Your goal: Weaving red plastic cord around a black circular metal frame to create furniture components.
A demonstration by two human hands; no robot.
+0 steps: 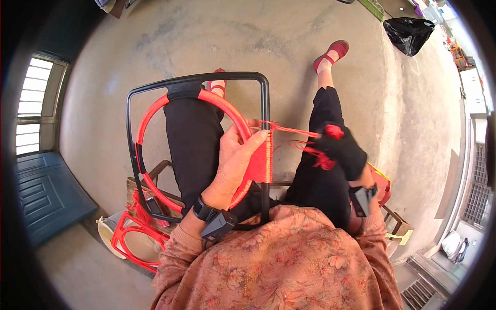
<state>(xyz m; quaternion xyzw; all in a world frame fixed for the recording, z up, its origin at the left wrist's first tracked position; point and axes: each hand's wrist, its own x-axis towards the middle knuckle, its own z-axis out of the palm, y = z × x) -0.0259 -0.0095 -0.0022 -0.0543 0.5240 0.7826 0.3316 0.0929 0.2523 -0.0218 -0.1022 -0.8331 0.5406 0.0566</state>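
Observation:
On my lap rests a black rectangular frame (265, 98) with rounded corners. A ring wrapped in red cord (227, 107) sits inside it. A tight band of red cord (262, 165) runs between the ring and the frame's right bar. My left hand (232, 155) grips the work there, thumb pressed at the band's upper end and fingers partly hidden behind. To the right, my right hand (346, 155), in a black glove and slightly blurred, is closed around red cord (294, 131). Strands stretch from the bar to this hand, and red bunches show at its fingers.
Low on the left stands a red frame (137, 232) by a pale round container (107, 232). Wooden parts (400, 217) show at my right side. A black plastic bag (408, 35) lies on the floor at the far right. A blue panelled door (51, 194) is at the left.

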